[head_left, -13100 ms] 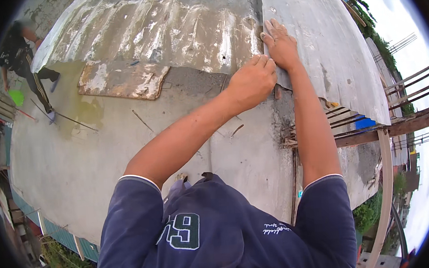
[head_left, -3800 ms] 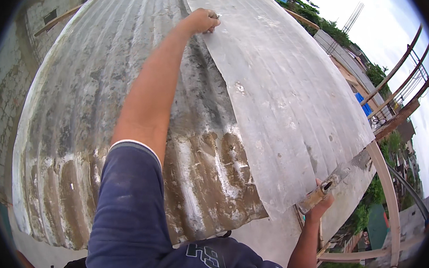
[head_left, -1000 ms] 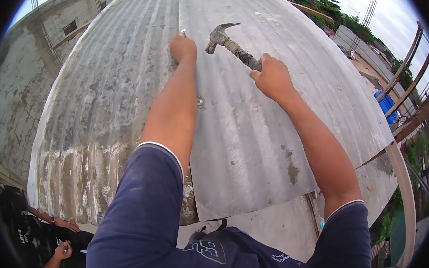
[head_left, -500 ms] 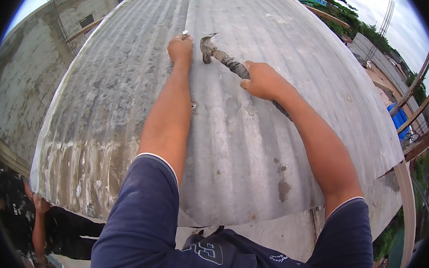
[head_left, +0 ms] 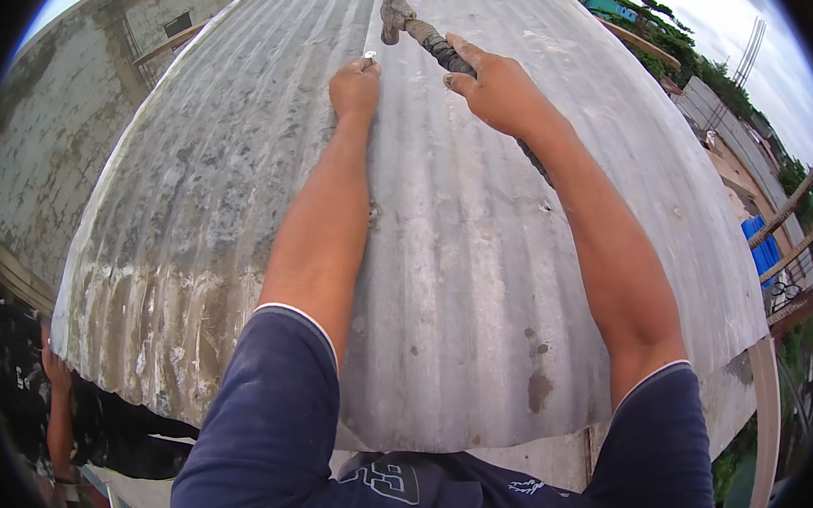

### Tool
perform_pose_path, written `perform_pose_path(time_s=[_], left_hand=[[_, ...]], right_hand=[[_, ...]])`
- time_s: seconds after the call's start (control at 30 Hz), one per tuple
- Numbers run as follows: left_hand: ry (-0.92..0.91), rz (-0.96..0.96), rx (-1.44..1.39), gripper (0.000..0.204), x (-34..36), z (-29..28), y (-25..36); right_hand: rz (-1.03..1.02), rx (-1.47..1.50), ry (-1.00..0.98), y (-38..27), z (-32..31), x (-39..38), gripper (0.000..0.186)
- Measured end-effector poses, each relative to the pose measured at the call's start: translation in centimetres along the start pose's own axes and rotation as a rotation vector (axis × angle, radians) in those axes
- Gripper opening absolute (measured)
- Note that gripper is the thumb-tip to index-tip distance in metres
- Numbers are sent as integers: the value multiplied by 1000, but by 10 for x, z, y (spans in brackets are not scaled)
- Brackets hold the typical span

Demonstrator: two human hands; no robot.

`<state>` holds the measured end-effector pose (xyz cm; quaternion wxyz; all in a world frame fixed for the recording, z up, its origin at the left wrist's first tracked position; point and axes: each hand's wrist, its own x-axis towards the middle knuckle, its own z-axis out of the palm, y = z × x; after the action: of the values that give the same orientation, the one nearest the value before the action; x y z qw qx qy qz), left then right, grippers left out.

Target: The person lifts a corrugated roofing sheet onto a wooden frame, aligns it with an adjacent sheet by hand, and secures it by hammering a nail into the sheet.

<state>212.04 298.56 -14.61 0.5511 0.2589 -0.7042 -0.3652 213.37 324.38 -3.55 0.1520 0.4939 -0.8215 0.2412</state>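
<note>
My left hand (head_left: 355,89) is closed around a roofing nail (head_left: 370,56), pinching it upright so its pale, wide head shows above my fingers. It rests on the seam of the corrugated metal roof sheets (head_left: 462,251). Just right of it, my right hand (head_left: 499,85) grips a claw hammer (head_left: 398,14) by its handle, which is wrapped in dark tape. The hammer's rusty head is raised above and beyond the nail, apart from it. The nail's point is hidden by my fingers.
Another nail head (head_left: 372,211) sits in the seam nearer to me. At the lower left, a co-worker's arm (head_left: 59,396) reaches to the sheet's edge. A weathered concrete wall (head_left: 54,126) rises on the left. Rusty bars (head_left: 794,202) and a blue object (head_left: 760,246) lie beyond the right edge.
The hammer and my right hand have risen and moved farther away from me. My left hand still pinches the nail. The co-worker's hand at the lower left has shifted upward along the edge.
</note>
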Motion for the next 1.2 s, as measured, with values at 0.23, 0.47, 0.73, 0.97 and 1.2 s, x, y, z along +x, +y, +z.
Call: perform_pose_path(time_s=[0.23, 0.47, 0.73, 0.97, 1.2], left_hand=[[14, 75, 93, 27, 1, 5, 7], [-12, 40, 185, 27, -2, -3, 3], [-71, -49, 29, 29, -1, -5, 4], [-41, 16, 83, 29, 4, -1, -4], [-22, 57, 157, 30, 5, 4, -6]], right_hand=[[-18, -65, -7, -10, 14, 16, 60], [-111, -198, -47, -10, 33, 23, 58], [0, -90, -114, -8, 30, 17, 58], [-91, -70, -6, -16, 23, 15, 57], [-131, -142, 62, -10, 26, 19, 56]])
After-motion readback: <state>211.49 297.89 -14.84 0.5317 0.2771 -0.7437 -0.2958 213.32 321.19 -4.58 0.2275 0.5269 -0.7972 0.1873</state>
